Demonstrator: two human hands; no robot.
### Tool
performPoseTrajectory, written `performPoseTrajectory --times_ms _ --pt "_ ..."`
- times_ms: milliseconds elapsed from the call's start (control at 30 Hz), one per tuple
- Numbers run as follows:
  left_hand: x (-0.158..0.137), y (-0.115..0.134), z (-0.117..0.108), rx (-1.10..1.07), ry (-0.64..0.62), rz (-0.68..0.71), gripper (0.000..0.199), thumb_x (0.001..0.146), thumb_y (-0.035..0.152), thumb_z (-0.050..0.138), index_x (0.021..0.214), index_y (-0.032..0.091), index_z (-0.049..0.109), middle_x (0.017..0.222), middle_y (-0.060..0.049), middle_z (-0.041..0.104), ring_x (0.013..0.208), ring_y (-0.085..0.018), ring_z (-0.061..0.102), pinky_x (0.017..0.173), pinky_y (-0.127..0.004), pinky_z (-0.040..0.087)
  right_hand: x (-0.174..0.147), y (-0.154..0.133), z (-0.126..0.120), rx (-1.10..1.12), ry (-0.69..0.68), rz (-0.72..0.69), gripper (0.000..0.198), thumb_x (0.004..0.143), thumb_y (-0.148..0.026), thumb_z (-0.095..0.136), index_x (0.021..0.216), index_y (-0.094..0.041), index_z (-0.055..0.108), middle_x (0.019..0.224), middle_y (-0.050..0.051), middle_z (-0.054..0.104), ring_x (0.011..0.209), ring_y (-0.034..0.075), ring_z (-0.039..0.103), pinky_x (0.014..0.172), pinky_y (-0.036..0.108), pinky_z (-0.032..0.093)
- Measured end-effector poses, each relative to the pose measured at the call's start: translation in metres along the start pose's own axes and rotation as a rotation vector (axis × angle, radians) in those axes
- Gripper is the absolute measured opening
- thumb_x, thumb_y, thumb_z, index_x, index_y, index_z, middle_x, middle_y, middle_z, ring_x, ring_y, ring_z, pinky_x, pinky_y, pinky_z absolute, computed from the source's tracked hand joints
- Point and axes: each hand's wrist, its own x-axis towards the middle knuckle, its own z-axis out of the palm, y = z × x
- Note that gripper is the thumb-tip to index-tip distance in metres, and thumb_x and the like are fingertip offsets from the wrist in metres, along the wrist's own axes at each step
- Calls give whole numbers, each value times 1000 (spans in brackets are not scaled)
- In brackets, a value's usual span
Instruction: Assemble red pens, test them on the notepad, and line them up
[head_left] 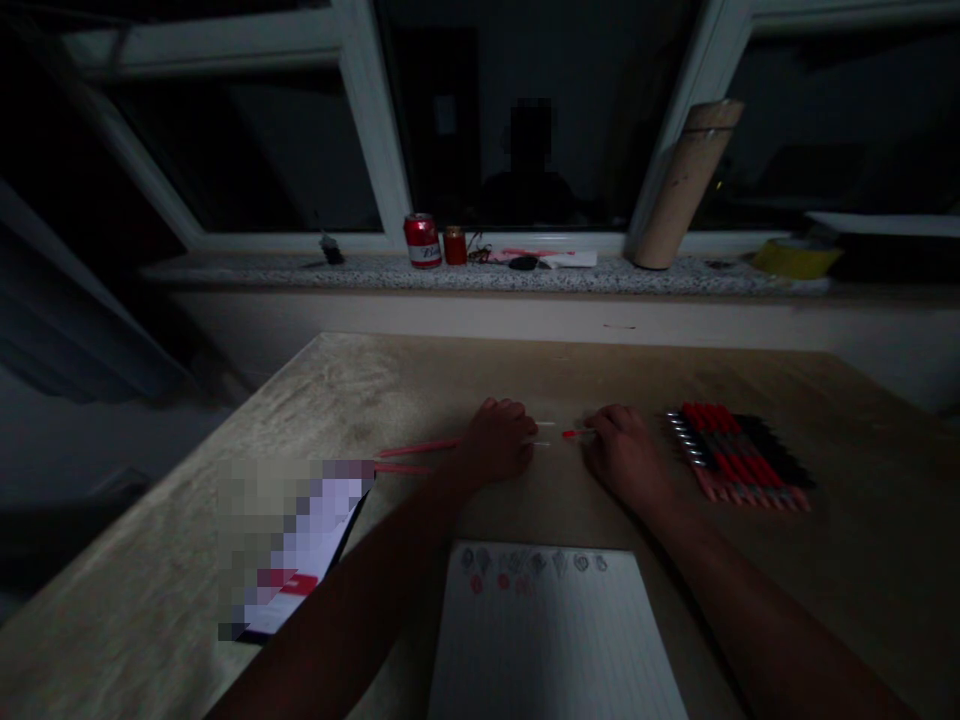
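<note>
My left hand (495, 440) rests on the table with its fingers curled over thin red sticks that look like pen refills (416, 448). Their red lengths stick out to the left, and thin pale ends (546, 424) show to the right. Facing it, my right hand (621, 448) pinches a thin piece with a red end (571, 433) pointing left; the rest of it is hidden by the fingers. Right of that hand lies a row of red and black pens (739, 455), side by side. Below both hands lies a lined sheet (551, 640) with black and red scribbles along its top.
A phone or tablet with a lit screen (300, 560), partly blurred, lies left of my left forearm. On the window sill (360, 270) stand a red can (422, 241), a small red jar (454, 246), a tall tan cylinder (686, 190) and a yellow tape roll (795, 258).
</note>
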Motion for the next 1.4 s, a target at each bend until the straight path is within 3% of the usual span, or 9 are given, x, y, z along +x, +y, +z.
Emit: performPoseTrajectory --times_ms 233,500,733,1033,1267,1400 --pt "1 0 0 2 -7 -17 27 78 32 50 98 19 63 93 -8 57 93 -23 50 83 -39 34 -1 2 -3 -34 7 61 20 75 -14 54 91 -14 66 90 12 58 91 26 49 82 36 41" --pt "1 1 -1 -1 9 -3 27 78 32 51 99 19 62 92 -7 57 92 -23 51 83 -40 35 -1 -3 4 144 -46 -41 26 80 -14 49 101 -15 64 97 10 57 95 23 50 87 34 42" --pt "1 1 3 12 32 0 23 78 32 51 94 19 62 90 -7 57 91 -23 50 81 -38 35 1 -9 2 162 -35 -62 30 80 -12 48 106 -14 63 99 11 55 97 23 49 89 33 42" --pt "0 0 3 7 36 7 24 81 34 48 94 19 63 90 -8 57 91 -23 50 80 -38 34 -1 1 0 36 7 37 26 80 -17 49 101 -15 64 96 11 59 94 25 51 86 35 42" --pt "1 2 2 4 57 -10 24 85 31 44 91 18 63 90 -8 58 91 -22 51 80 -38 34 1 -6 5 112 -48 119 20 87 -23 45 95 -17 63 93 9 62 84 21 56 75 30 45" --pt "2 1 2 -27 105 -36 26 87 29 40 89 17 63 88 -8 58 89 -22 51 79 -38 35 2 -4 7 188 -73 65 17 86 -22 47 85 -18 63 88 8 61 82 19 57 77 29 45"
